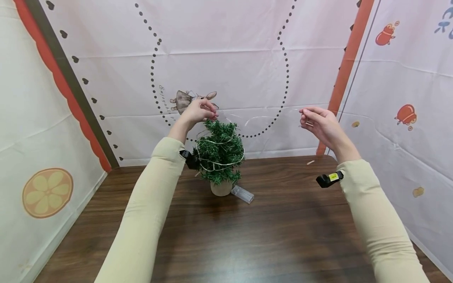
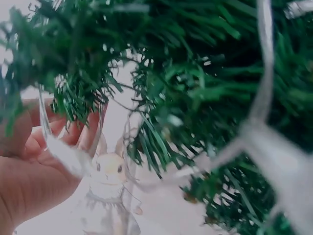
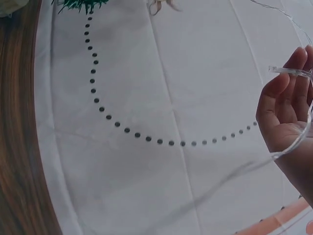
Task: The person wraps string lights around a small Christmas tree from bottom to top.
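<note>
A small artificial Christmas tree (image 1: 220, 145) stands upright in a pale pot (image 1: 221, 188), with a clear string light (image 1: 226, 164) wound around its green branches. At the treetop, my left hand (image 1: 199, 111) pinches the string light with thumb and fingers together; foliage hides the fingertips in the left wrist view. Out to the right and apart from the tree, my right hand (image 1: 323, 125) pinches the thin strand near its clear end piece (image 3: 288, 71). The loose strand (image 1: 260, 117) spans the air between both hands, and part of it hangs below my right palm.
Beside the pot lies a clear battery box (image 1: 242, 194) on the brown wooden table (image 1: 269, 236). A small pale scrap (image 1: 310, 162) rests near the back right edge. Printed cloth (image 1: 226, 70) hangs behind and on both sides.
</note>
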`<state>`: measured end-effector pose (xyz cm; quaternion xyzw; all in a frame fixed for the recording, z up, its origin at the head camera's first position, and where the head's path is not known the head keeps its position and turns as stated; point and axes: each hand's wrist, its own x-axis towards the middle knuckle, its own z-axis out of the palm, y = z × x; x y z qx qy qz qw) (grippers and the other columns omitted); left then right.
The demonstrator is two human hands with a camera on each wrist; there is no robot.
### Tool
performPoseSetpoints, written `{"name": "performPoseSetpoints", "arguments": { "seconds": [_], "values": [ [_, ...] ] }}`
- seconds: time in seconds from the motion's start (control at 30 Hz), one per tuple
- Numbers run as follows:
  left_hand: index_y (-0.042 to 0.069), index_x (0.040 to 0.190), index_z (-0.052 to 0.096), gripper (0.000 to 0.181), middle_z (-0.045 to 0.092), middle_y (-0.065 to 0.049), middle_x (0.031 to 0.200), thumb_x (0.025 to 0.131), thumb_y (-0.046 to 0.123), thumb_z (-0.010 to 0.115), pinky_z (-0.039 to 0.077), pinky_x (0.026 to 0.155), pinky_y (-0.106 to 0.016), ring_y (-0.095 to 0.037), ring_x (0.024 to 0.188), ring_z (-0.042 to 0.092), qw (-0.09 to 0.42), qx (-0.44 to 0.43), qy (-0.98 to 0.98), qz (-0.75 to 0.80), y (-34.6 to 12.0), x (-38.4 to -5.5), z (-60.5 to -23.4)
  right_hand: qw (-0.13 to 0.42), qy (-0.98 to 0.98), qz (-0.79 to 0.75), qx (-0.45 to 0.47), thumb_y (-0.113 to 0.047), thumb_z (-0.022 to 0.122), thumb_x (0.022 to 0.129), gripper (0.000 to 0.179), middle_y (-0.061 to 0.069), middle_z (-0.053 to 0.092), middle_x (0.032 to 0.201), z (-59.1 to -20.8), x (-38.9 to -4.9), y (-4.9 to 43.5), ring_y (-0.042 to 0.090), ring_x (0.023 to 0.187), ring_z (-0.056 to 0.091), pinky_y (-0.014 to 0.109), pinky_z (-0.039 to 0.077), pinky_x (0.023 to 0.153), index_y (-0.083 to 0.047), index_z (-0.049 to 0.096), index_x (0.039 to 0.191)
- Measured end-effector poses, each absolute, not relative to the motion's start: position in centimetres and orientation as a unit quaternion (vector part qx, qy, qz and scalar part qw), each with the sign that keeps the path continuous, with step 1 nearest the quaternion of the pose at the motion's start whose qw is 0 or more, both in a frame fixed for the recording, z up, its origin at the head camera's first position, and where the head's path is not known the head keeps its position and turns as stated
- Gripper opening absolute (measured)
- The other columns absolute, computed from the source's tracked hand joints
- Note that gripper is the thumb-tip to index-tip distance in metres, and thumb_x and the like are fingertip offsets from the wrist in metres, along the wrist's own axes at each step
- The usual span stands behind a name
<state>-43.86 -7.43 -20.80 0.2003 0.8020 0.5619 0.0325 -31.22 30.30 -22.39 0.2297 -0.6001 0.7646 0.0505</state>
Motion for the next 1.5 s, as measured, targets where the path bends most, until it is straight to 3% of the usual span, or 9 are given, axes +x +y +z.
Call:
{"name": "performPoseSetpoints", "arguments": {
  "seconds": [0.1,0.2,0.43,0.57,0.77,1.0,1.23,1.5],
  "values": [
    [0.002,0.1,0.058,0.009,0.068,-0.009,0.1,0.092,-0.001,0.057,0.046,0.082,-0.032,-0.027,0.099,0.065,0.047,0.202,0.784,0.585,-8.1,-44.0,-21.4,0.052,-0.599,0.763,0.237,-0.009,0.059,0.093,0.012,0.002,0.065,0.08,-22.1,-31.3,29.8,0.012,0.077,0.061,0.023,0.054,0.074,-0.005,0.07,0.097],
    [0.003,0.1,0.057,0.009,0.063,-0.016,0.111,0.093,-0.001,0.055,0.047,0.09,-0.035,-0.03,0.108,0.061,0.055,0.21,0.766,0.605,-8.7,-44.2,-22.0,0.055,-0.607,0.757,0.236,-0.01,0.059,0.094,0.012,0.002,0.065,0.08,-21.8,-31.4,29.4,0.011,0.077,0.06,0.023,0.054,0.075,-0.005,0.07,0.097],
    [0.002,0.105,0.061,0.016,0.058,-0.006,0.112,0.094,-0.004,0.051,0.051,0.088,-0.028,-0.012,0.093,0.061,0.069,0.236,0.743,0.622,-10.2,-44.3,-23.1,0.065,-0.622,0.749,0.219,-0.013,0.06,0.093,0.012,0.001,0.064,0.081,-21.3,-31.2,28.5,0.011,0.078,0.059,0.022,0.054,0.077,-0.007,0.069,0.097],
    [-0.001,0.105,0.06,0.014,0.057,-0.007,0.109,0.094,-0.002,0.052,0.051,0.089,-0.028,-0.013,0.09,0.061,0.085,0.256,0.715,0.645,-10.9,-44.3,-23.4,0.059,-0.601,0.762,0.233,-0.012,0.06,0.093,0.011,0.002,0.065,0.081,-21.0,-31.2,28.0,0.012,0.078,0.06,0.023,0.054,0.076,-0.006,0.069,0.096],
    [0.0,0.101,0.059,0.009,0.058,-0.008,0.104,0.092,0.0,0.058,0.044,0.103,-0.04,-0.017,0.094,0.062,0.093,0.269,0.678,0.678,-11.6,-44.2,-24.0,0.056,-0.588,0.767,0.249,-0.01,0.06,0.093,0.011,0.002,0.065,0.08,-20.8,-31.1,27.3,0.012,0.076,0.061,0.023,0.054,0.074,-0.005,0.069,0.096],
    [0.002,0.097,0.061,0.009,0.063,-0.016,0.105,0.091,-0.003,0.058,0.049,0.095,-0.029,-0.021,0.099,0.064,0.072,0.303,0.628,0.713,-12.4,-43.9,-25.0,0.051,-0.592,0.761,0.26,-0.011,0.059,0.093,0.011,0.002,0.065,0.08,-20.9,-31.0,26.6,0.012,0.077,0.061,0.023,0.054,0.076,-0.005,0.069,0.096],
    [0.002,0.099,0.058,0.009,0.065,-0.014,0.105,0.092,-0.003,0.056,0.048,0.098,-0.03,-0.032,0.112,0.058,0.054,0.322,0.618,0.715,-13.2,-43.7,-26.0,0.042,-0.584,0.767,0.265,-0.01,0.059,0.094,0.012,0.002,0.064,0.081,-20.9,-30.6,26.2,0.012,0.077,0.06,0.024,0.054,0.076,-0.004,0.068,0.096],
    [0.003,0.098,0.06,0.012,0.064,-0.017,0.108,0.092,-0.006,0.054,0.048,0.097,-0.029,-0.028,0.109,0.059,0.034,0.367,0.627,0.686,-14.1,-42.5,-26.2,0.022,-0.571,0.767,0.291,-0.009,0.057,0.094,0.011,0.004,0.062,0.082,-21.1,-30.2,26.0,0.013,0.077,0.058,0.025,0.054,0.076,-0.003,0.066,0.095]
  ]
}}
